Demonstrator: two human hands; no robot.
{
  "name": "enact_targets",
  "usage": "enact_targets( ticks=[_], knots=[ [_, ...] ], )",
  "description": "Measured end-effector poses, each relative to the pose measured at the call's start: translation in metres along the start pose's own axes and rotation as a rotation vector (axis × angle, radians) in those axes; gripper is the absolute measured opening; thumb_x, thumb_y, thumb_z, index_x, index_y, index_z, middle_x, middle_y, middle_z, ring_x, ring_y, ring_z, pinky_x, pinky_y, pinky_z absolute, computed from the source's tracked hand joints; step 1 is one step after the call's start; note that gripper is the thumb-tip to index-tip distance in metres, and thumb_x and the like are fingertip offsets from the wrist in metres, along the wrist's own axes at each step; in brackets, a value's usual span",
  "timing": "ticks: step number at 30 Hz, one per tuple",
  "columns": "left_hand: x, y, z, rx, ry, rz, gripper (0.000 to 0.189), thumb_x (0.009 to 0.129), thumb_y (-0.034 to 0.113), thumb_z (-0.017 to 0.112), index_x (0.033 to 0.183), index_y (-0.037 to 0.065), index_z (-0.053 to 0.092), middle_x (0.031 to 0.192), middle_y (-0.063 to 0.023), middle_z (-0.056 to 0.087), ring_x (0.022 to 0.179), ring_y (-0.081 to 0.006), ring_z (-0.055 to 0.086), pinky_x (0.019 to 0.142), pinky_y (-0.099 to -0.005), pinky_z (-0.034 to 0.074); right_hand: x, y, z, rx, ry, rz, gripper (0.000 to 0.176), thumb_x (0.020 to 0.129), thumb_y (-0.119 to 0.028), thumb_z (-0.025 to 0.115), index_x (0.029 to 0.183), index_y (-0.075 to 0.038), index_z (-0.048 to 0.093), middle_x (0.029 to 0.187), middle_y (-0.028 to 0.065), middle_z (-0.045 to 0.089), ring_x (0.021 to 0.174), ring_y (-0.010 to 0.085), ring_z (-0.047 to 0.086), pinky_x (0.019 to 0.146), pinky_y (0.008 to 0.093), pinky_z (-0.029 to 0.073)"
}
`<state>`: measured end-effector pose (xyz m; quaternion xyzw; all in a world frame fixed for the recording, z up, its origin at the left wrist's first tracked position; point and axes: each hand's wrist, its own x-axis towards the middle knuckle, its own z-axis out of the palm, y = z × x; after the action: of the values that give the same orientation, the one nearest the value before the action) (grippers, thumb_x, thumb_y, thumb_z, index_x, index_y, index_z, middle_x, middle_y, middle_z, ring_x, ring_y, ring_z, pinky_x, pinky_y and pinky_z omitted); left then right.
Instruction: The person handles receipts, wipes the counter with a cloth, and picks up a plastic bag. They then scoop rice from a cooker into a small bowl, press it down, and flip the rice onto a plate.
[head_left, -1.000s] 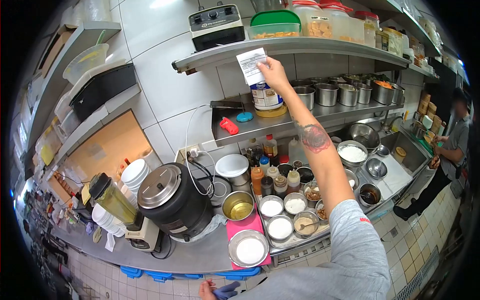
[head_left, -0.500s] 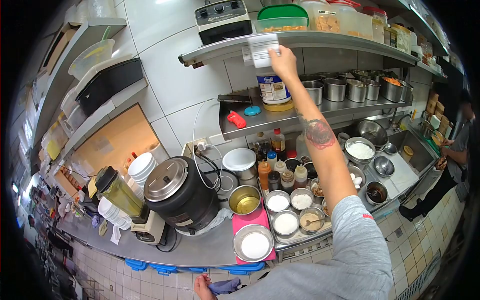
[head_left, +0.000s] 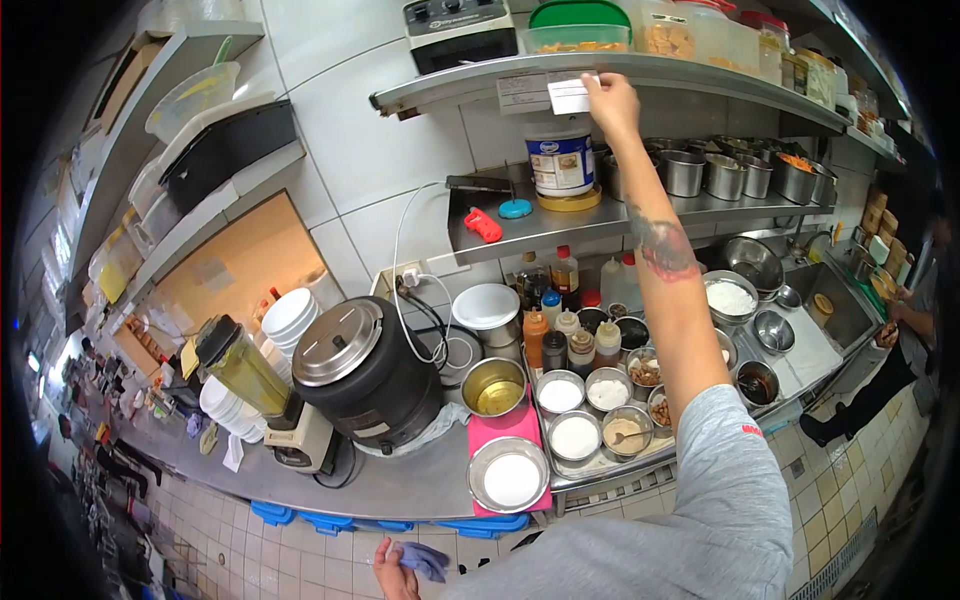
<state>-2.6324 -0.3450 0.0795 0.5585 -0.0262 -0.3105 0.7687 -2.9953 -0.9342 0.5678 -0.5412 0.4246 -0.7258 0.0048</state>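
Observation:
My right hand (head_left: 612,103) is raised to the upper shelf's front edge. Pinched in its fingers is a small white paper slip (head_left: 570,95). Just left of it, a second printed paper slip (head_left: 524,93) hangs from the same shelf edge. Below them, a white tub with a blue label (head_left: 560,165) stands on the lower shelf. Low in front of my body, my left hand (head_left: 393,572) is closed on a bluish-purple cloth (head_left: 424,562). The nearest thing on the counter above that hand is a steel bowl of white powder (head_left: 510,478).
The upper shelf (head_left: 460,78) overhangs the lower shelf (head_left: 480,240). A black soup warmer (head_left: 370,375), a blender (head_left: 245,385) and a pot of yellow liquid (head_left: 495,388) stand on the counter. Squeeze bottles (head_left: 607,343) cluster to the right. Another person (head_left: 905,340) stands at far right.
My right hand has shifted right along the shelf edge with its slip, uncovering more of the hanging slip. My left hand has moved slightly left with the cloth.

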Motion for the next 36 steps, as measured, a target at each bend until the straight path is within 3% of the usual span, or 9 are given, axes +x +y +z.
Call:
enact_targets(
  ticks=[2,4,9,12,14,16,27,31,36],
  knots=[
    [-0.019,0.019,0.03,-0.086,0.05,0.025,0.032,0.081,-0.005,0.056,0.113,-0.001,0.052,0.092,-0.0111,0.06,0.08,-0.0192,0.06,0.071,-0.0303,0.052,-0.037,-0.019,-0.022,-0.029,0.165,-0.022,0.051,0.076,-0.039,0.07,0.111,-0.004,0.059,0.104,0.0165,0.061,0.108,0.0308,0.054,0.088,0.0431,0.045],
    [-0.026,0.038,0.042,-0.109,0.069,0.079,0.027,0.084,-0.001,0.06,0.11,-0.003,0.053,0.092,-0.0097,0.06,0.082,-0.0169,0.06,0.072,-0.0289,0.051,-0.082,-0.026,-0.021,0.362,0.102,-0.157,0.031,0.084,-0.028,0.066,0.101,-0.003,0.064,0.094,0.0092,0.063,0.09,0.0194,0.059,0.08,0.0316,0.046],
    [-0.047,0.115,0.08,-0.092,0.007,0.267,0.016,0.083,0.001,0.063,0.098,0.001,0.058,0.091,-0.0049,0.059,0.083,-0.0134,0.058,0.074,-0.0267,0.049,-0.255,-0.081,-0.044,0.739,-1.108,-0.008,0.041,0.099,-0.033,0.042,0.089,-0.003,0.068,0.085,0.0007,0.065,0.078,0.0083,0.056,0.064,0.0225,0.041],
    [-0.066,0.151,0.103,-0.171,-0.073,0.309,0.016,0.082,-0.001,0.06,0.098,0.002,0.058,0.095,-0.0075,0.06,0.086,-0.0143,0.058,0.077,-0.0259,0.049,-0.348,-0.125,-0.069,0.79,-1.442,-0.33,0.016,0.083,-0.013,0.064,0.094,-0.002,0.068,0.089,0.0077,0.064,0.08,0.018,0.06,0.073,0.0286,0.048],
    [-0.073,0.163,0.107,-0.189,-0.148,0.284,0.018,0.081,-0.004,0.056,0.098,0.002,0.057,0.098,-0.0096,0.061,0.089,-0.0162,0.059,0.08,-0.0272,0.049,-0.396,-0.147,-0.083,0.845,-1.632,-0.36,0.046,0.07,-0.015,0.076,0.114,-0.009,0.063,0.103,0.0076,0.057,0.091,0.0216,0.06,0.08,0.0322,0.048],
    [-0.086,0.168,0.116,-0.212,-0.197,0.263,0.022,0.08,-0.007,0.052,0.099,0.002,0.057,0.101,-0.0112,0.061,0.092,-0.018,0.059,0.082,-0.0288,0.05,-0.44,-0.158,-0.085,0.928,-1.57,-0.508,0.058,0.069,-0.019,0.079,0.123,-0.011,0.057,0.116,0.0103,0.05,0.107,0.0262,0.054,0.086,0.0366,0.046],
    [-0.132,0.221,0.03,0.354,0.052,0.552,0.018,0.081,-0.005,0.062,0.098,-0.001,0.061,0.092,-0.008,0.066,0.081,-0.0116,0.062,0.074,-0.024,0.05,-0.527,-0.235,-0.039,1.141,-1.55,-0.263,0.017,0.083,-0.015,0.065,0.087,0.001,0.067,0.079,0.016,0.066,0.068,0.0282,0.063,0.061,0.034,0.048],
    [-0.124,0.242,-0.022,0.709,0.1,0.463,0.008,0.084,0.001,0.063,0.091,-0.002,0.065,0.081,-0.0026,0.065,0.072,-0.0071,0.058,0.064,-0.0221,0.047,-0.555,-0.289,-0.026,1.037,-1.741,-0.31,0.019,0.088,-0.016,0.061,0.085,0.003,0.065,0.064,0.0074,0.059,0.057,0.0099,0.048,0.054,0.0279,0.041],
    [-0.097,0.282,-0.094,0.837,0.094,0.472,0.016,0.082,0.013,0.068,0.09,-0.001,0.067,0.077,-0.0023,0.065,0.066,-0.0092,0.058,0.06,-0.0248,0.047,-0.629,-0.365,0.013,1.062,-1.787,-0.234,0.018,0.082,-0.017,0.067,0.086,0.001,0.069,0.064,0.0077,0.064,0.057,0.0096,0.055,0.055,0.0275,0.044]
  ],
)
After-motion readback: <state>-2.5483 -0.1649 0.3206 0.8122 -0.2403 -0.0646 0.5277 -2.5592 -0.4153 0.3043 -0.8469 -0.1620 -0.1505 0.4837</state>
